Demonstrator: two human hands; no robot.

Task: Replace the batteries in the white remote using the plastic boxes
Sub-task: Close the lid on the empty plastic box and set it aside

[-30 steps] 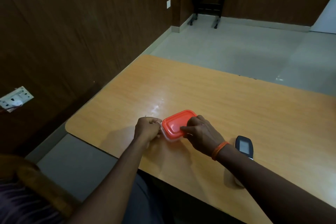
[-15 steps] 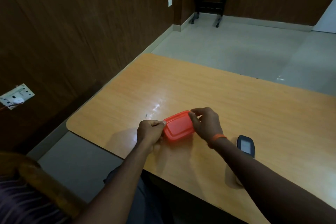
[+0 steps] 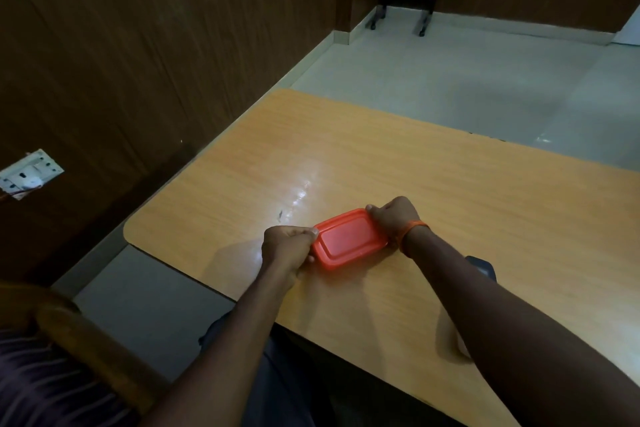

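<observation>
Two hands clamp one orange-lidded plastic box (image 3: 348, 239) that rests on the tabletop (image 3: 450, 184) near its front edge. At the box's left end the left hand (image 3: 287, 246) closes its grip with the thumb on the lid rim, probably to steady it. At the far right corner the right hand (image 3: 393, 218) pinches the rim, likely to pry the lid loose. Just behind the right forearm lies a dark device (image 3: 481, 267), mostly hidden; I cannot tell whether it belongs to the remote.
</observation>
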